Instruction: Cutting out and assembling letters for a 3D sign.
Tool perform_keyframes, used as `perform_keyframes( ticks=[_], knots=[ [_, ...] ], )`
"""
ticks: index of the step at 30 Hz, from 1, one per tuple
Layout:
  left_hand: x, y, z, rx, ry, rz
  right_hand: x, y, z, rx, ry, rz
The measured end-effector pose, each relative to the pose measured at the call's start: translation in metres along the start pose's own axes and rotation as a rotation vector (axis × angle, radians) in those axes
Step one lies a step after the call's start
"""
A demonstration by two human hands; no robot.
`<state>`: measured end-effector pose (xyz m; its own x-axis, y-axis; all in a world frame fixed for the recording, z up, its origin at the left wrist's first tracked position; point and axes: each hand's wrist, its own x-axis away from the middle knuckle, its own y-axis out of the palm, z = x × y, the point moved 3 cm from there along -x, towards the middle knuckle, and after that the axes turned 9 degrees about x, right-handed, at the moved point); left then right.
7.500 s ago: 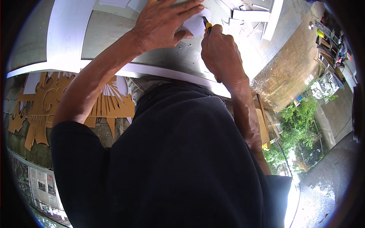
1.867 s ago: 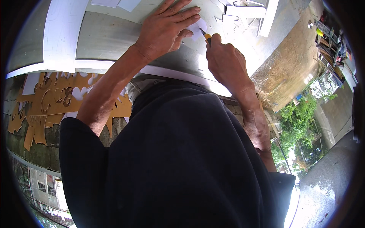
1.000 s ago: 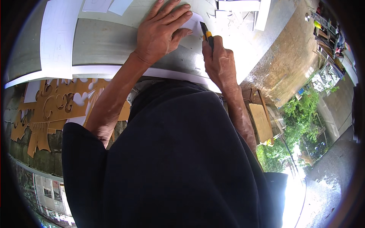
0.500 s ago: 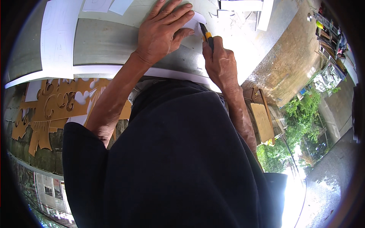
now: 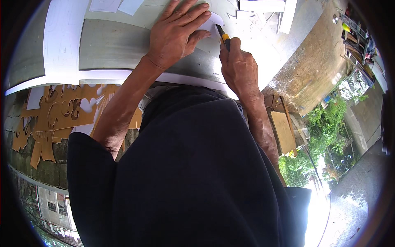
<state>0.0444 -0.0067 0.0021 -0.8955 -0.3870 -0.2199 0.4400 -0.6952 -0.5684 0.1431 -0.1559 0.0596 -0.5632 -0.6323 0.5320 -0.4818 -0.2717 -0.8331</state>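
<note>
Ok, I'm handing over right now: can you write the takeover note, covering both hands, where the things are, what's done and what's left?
Left hand: flat, fingers spread, pressing the white sheet onto the grey board.
Right hand: fist closed on the yellow knife, blade end at the sheet beside the left fingers.
Around: white strips lie on the board's left, white offcuts at the top, gold cutouts below the board edge.
Done: several white pieces already lie cut.
Left: the cut on this sheet looks unfinished; how far it runs is hidden by the hands.
</note>
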Motion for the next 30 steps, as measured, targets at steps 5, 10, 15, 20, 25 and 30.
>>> perform_keyframes(
  ticks=[5, 10, 15, 20, 25, 30],
  knots=[
    [-0.003, -0.002, 0.0, 0.01, -0.012, -0.06, -0.006, -0.014, -0.014, 0.027, 0.076, -0.133],
    [0.001, -0.001, -0.002, -0.002, 0.005, -0.018, -0.009, -0.011, -0.021, 0.027, 0.097, -0.187],
    [-0.001, -0.001, 0.001, 0.017, 0.014, 0.023, -0.007, -0.012, -0.023, 0.005, 0.11, -0.184],
    [0.005, 0.01, -0.004, -0.085, 0.004, 0.069, -0.01, -0.01, -0.027, -0.045, 0.154, -0.219],
    [0.003, 0.01, -0.001, -0.076, 0.012, 0.065, -0.006, -0.009, -0.027, -0.144, 0.184, -0.192],
    [0.004, 0.011, -0.003, -0.075, 0.013, 0.073, -0.007, -0.002, -0.029, -0.192, 0.202, -0.178]
  ],
)
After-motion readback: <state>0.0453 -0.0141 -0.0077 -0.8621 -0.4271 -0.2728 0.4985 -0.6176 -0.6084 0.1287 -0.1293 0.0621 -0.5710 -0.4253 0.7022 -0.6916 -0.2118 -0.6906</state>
